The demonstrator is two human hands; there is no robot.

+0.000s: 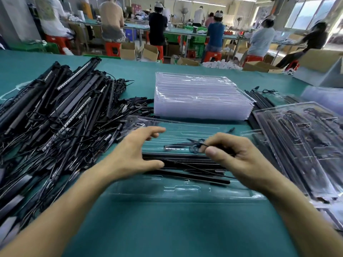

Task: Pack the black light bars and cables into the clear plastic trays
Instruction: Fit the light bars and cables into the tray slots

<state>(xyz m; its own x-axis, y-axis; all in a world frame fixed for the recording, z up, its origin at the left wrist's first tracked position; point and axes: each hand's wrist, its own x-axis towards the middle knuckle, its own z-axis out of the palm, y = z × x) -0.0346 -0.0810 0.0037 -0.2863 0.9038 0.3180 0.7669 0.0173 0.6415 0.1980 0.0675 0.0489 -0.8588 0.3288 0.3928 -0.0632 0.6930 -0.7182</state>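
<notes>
From the head camera we look down on a green table (pixel 167 229). A clear tray (pixel 185 192) lies open right in front of the person, with its long side going from left to right. A few black light bars (pixel 193 176) lie in the tray. They go from left to right too, across the space between the two hands.

The left hand (pixel 137 151) is spread, with loose fingers that hold nothing. It is over the left end of the tray, and its thumb is at the left ends of the bars. We cannot tell if it touches them. The right hand (pixel 239 160) has curled fingers and pinches a thin black cable (pixel 196 146) between thumb and finger. The small coil of the cable sits just left of the fingertips, over the tray and a little past the bars.

We think the cable goes in next. The right hand has it, so that hand is nearer, and the way is down into the tray just behind the bars. The left hand is near enough to hold the bars flat.

To the left is a big pile of bars and cables (pixel 55 112). Behind the tray is a stack of empty trays (pixel 200 97). To the right are packed trays (pixel 300 138).
</notes>
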